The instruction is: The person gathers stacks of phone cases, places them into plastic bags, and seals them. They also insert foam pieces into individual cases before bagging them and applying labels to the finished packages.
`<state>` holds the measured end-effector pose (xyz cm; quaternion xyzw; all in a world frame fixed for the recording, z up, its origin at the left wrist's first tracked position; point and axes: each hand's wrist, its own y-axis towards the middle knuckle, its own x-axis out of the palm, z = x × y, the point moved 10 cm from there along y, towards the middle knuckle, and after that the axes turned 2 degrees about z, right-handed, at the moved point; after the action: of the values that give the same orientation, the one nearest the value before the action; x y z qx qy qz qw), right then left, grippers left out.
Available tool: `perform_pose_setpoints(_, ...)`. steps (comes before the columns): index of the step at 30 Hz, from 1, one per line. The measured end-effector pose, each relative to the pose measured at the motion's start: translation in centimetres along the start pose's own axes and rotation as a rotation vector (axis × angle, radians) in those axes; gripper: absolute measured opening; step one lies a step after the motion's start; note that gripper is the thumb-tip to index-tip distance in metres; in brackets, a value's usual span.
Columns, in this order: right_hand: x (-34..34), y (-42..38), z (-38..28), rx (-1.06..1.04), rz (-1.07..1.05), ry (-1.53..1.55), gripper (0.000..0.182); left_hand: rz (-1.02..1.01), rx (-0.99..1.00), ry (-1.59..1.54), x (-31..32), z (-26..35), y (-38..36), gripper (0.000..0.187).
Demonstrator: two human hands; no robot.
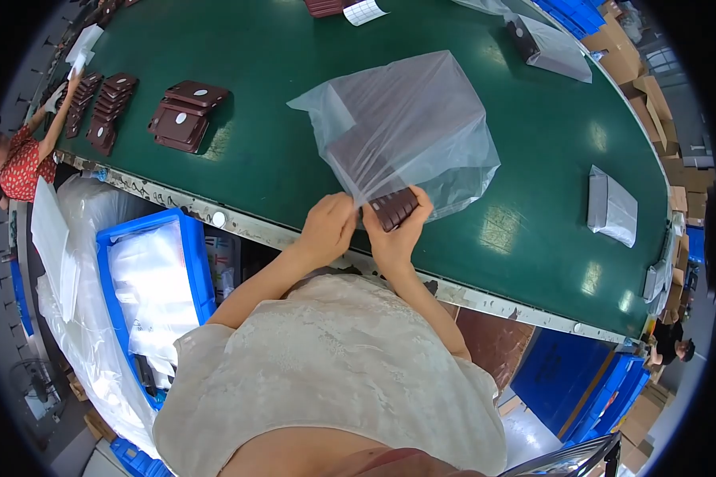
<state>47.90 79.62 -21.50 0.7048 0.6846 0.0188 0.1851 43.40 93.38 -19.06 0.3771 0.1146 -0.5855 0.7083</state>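
Observation:
A see-through plastic bag (406, 119) lies on the green table in front of me, with large dark brown pieces showing through it. Its mouth is toward me, where the end of a ribbed brown stack (394, 208) sticks out. My right hand (398, 230) is closed around that end, thumb on one side and fingers on the other. Just left of it, my left hand (330, 226) has its fingers curled in a pinch on the gathered edge of the bag. The fingertips of the left hand are partly hidden.
Stacked brown parts with white labels (187, 115) stand at the left, near a co-worker in a red top (22, 171). Bagged packs (611, 207) lie on the right of the green table (278, 151). A blue crate (195, 262) of plastic bags sits below the table edge.

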Motion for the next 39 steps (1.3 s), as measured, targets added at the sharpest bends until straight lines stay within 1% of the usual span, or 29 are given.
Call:
perform_pose_setpoints(1, -0.1, 0.1, 0.3, -0.028, -0.013, -0.057, 0.076, -0.002, -0.008, 0.000, 0.3, -0.1, -0.1, 0.009)
perform_pose_setpoints(3, -0.4, 0.0, 0.8, -0.086, -0.042, -0.171, 0.076, -0.043, 0.037, -0.021, 1.7, 0.5, 0.0, 0.008)
perform_pose_setpoints(4, -0.6, 0.1, 1.3, -0.086, -0.044, -0.169, 0.076, -0.061, 0.067, -0.029, 2.2, 0.8, 0.2, 0.007)
perform_pose_setpoints(7, -1.4, 0.1, 3.9, 0.061, -0.101, -0.139, 0.076, -0.083, 0.083, -0.036, 2.3, 2.4, 1.0, 0.007)
perform_pose_setpoints(8, -1.6, 0.3, 4.1, 0.065, -0.091, -0.141, 0.076, -0.093, 0.093, -0.039, 2.4, 2.7, 1.3, 0.006)
perform_pose_setpoints(9, -1.2, 0.6, 4.3, 0.084, -0.118, -0.023, 0.075, -0.100, 0.098, -0.040, 2.6, 2.7, 1.4, 0.006)
perform_pose_setpoints(11, -0.8, -0.1, 4.7, 0.145, -0.167, 0.207, 0.074, -0.151, 0.039, 0.015, 3.2, 2.2, 0.6, 0.007)
perform_pose_setpoints(12, -1.2, -0.1, 4.9, 0.153, -0.157, 0.204, 0.074, -0.171, 0.015, 0.043, 3.5, 1.9, 0.5, 0.008)
perform_pose_setpoints(13, -1.1, 0.1, 5.1, 0.143, -0.209, 0.114, 0.074, -0.179, 0.024, 0.041, 3.2, 2.1, 0.9, 0.008)
perform_pose_setpoints(15, -0.4, 0.5, 5.5, 0.117, -0.313, -0.061, 0.074, -0.398, 0.026, -0.088, 3.1, 2.4, 1.8, 0.009)
perform_pose_setpoints(16, -0.7, 0.5, 4.7, 0.127, -0.306, -0.061, 0.074, -0.513, 0.015, -0.157, 2.9, 2.4, 1.5, 0.010)
perform_pose_setpoints(18, -1.0, 0.9, 4.1, 0.334, -0.310, 0.058, 0.075, -0.183, 0.179, -0.042, -2.3, 1.3, 4.8, 0.020)
perform_pose_setpoints(19, -0.9, 0.6, 4.2, 0.435, -0.313, 0.119, 0.075, 0.003, 0.134, 0.076, -4.9, -0.2, 7.1, 0.025)
perform_pose_setpoints(20, -0.8, 0.4, 4.1, 0.436, -0.312, 0.121, 0.075, 0.191, 0.086, 0.193, -7.2, -1.8, 9.3, 0.033)
perform_pose_setpoints(22, -0.6, 0.3, 3.6, 0.365, -0.328, -0.006, 0.077, 0.282, 0.119, 0.273, -6.2, -6.4, 11.6, 0.042)
perform_pose_setpoints(23, -0.5, 0.4, 3.4, 0.328, -0.331, -0.070, 0.077, 0.285, 0.122, 0.272, -5.9, -6.6, 11.5, 0.042)
perform_pose_setpoints(24, -0.2, 0.5, 3.5, 0.321, -0.323, -0.072, 0.077, 0.120, -0.012, 0.175, -4.2, -8.3, 12.1, 0.043)
perform_pose_setpoints(26, 0.2, 0.2, 3.4, 0.268, -0.243, 0.007, 0.081, -0.233, -0.276, -0.022, 0.0, -10.9, 12.0, 0.047)
perform_pose_setpoints(27, -0.1, -0.2, 3.4, 0.251, -0.205, 0.042, 0.083, -0.249, -0.275, -0.029, 0.4, -10.8, 12.0, 0.047)
perform_pose_setpoints(28, -0.5, -0.3, 3.3, 0.258, -0.199, 0.035, 0.083, -0.218, -0.224, -0.056, 0.2, -10.3, 12.6, 0.044)
perform_pose_setpoints(30, -1.0, 0.1, 1.3, 0.091, -0.209, -0.175, 0.088, -0.143, -0.132, -0.103, -0.8, -9.3, 13.3, 0.040)
perform_pose_setpoints(31, -0.9, 0.4, 0.4, 0.001, -0.215, -0.276, 0.091, -0.139, -0.134, -0.102, -1.0, -9.1, 12.9, 0.040)
perform_pose_setpoints(32, -1.1, 0.6, 0.4, -0.004, -0.215, -0.274, 0.091, 0.000, -0.109, -0.010, -2.6, -8.3, 12.2, 0.037)
perform_pose_setpoints(34, -1.3, 0.4, 1.1, 0.006, -0.341, -0.261, 0.094, 0.260, -0.058, 0.166, -5.6, -5.1, 9.4, 0.034)
perform_pose_setpoints(35, -1.2, 0.0, 1.4, 0.017, -0.407, -0.258, 0.096, 0.063, -0.148, 0.149, -4.2, -4.0, 7.3, 0.032)
perform_pose_setpoints(36, -1.2, -0.2, 1.8, 0.022, -0.411, -0.262, 0.096, -0.129, -0.239, 0.130, -2.4, -3.0, 4.9, 0.031)
perform_pose_setpoints(38, -1.1, -0.6, 2.8, 0.013, -0.348, -0.311, 0.096, -0.210, -0.079, 0.130, 0.6, -0.4, 1.5, 0.027)
perform_pose_setpoints(39, -1.1, -0.8, 3.1, 0.007, -0.318, -0.331, 0.096, -0.208, -0.089, 0.132, 1.4, -0.7, 1.0, 0.027)
